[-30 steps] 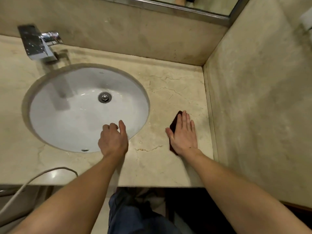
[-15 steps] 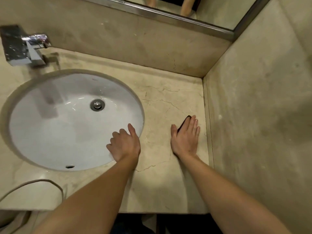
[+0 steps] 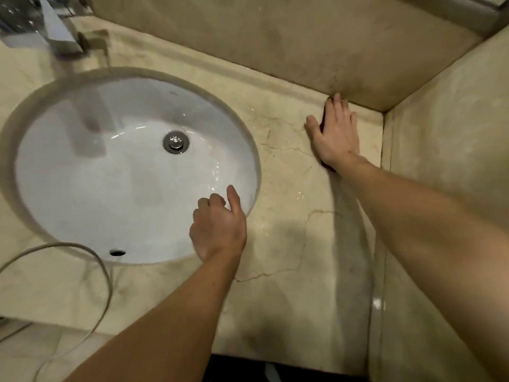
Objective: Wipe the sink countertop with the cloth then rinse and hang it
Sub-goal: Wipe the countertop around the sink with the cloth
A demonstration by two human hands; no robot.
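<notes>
My right hand lies flat on a dark cloth at the back right of the beige marble countertop, fingertips touching the back wall. Only thin dark edges of the cloth show beside my thumb and under my wrist. My left hand rests on the front right rim of the white oval sink, fingers loosely curled with nothing in them. The counter looks wet and shiny near the sink's right edge.
A chrome faucet stands at the back left. The sink has a metal drain. A pale cord loops over the counter's front left. A stone side wall closes the counter on the right, and a mirror frame runs above.
My right hand has slid the cloth away from me, from mid-counter to the back wall. The view moved closer and to the right; my left hand stays on the sink rim.
</notes>
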